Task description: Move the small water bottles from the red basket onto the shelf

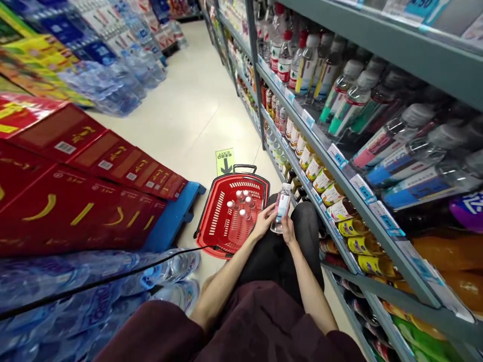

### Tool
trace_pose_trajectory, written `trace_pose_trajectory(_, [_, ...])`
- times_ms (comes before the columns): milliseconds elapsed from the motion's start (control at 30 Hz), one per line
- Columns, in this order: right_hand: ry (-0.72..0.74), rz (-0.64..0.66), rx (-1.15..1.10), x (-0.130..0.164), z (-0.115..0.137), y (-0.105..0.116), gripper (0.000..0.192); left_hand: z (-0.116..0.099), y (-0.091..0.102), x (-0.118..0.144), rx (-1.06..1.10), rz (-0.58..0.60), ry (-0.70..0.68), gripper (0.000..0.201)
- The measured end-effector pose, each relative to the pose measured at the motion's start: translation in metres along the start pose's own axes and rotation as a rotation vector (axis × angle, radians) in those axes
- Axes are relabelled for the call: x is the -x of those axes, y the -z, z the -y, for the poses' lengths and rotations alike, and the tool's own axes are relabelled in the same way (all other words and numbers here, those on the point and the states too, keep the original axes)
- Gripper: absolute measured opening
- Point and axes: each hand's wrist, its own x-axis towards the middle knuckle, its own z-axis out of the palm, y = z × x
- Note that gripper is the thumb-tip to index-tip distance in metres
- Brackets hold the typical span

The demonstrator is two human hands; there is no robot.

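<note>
Both hands closed on small clear water bottle (282,207), upright above lap: left hand (265,219) around side, right hand (288,230) beneath base. Red basket (219,221) just beside, bottles inside; shelf (341,166) right.

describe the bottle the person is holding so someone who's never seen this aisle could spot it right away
Start at the red shopping basket on the aisle floor, left of the drinks shelves. Just right of it, above the person's dark trousers, the left hand and right hand hold a small clear bottle upright. Unlike the capped bottles in the basket, it is the only one in hand, with a pink and blue label.
</note>
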Motion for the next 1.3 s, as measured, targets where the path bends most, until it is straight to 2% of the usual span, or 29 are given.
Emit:
trace_pose_trajectory(200, [0.055, 0.001, 0.037, 0.001, 0.003, 0.002, 0.076, 0.003, -0.004, -0.001, 0.041, 0.003, -0.002, 0.091])
trace_pose_trajectory(533, [0.083, 0.002, 0.077, -0.001, 0.003, 0.0, 0.072, 0.006, 0.002, -0.003, 0.058, 0.004, 0.01, 0.089])
trace_pose_trajectory(833, [0.133, -0.071, 0.299, 0.012, 0.004, 0.0, 0.068, 0.013, 0.0, 0.0, 0.141, 0.001, -0.026, 0.085])
trace_pose_trajectory(1033, [0.19, -0.105, 0.434, 0.016, 0.007, -0.001, 0.067, 0.014, -0.001, -0.003, 0.279, -0.053, -0.058, 0.071])
trace_pose_trajectory(1200, [0.211, -0.173, 0.431, 0.014, 0.01, 0.0, 0.071, 0.016, -0.002, -0.003, 0.345, -0.059, -0.003, 0.074])
trace_pose_trajectory(1300, [0.226, -0.183, 0.391, 0.013, 0.011, 0.0, 0.072, 0.013, -0.003, -0.001, 0.441, 0.011, 0.102, 0.083])
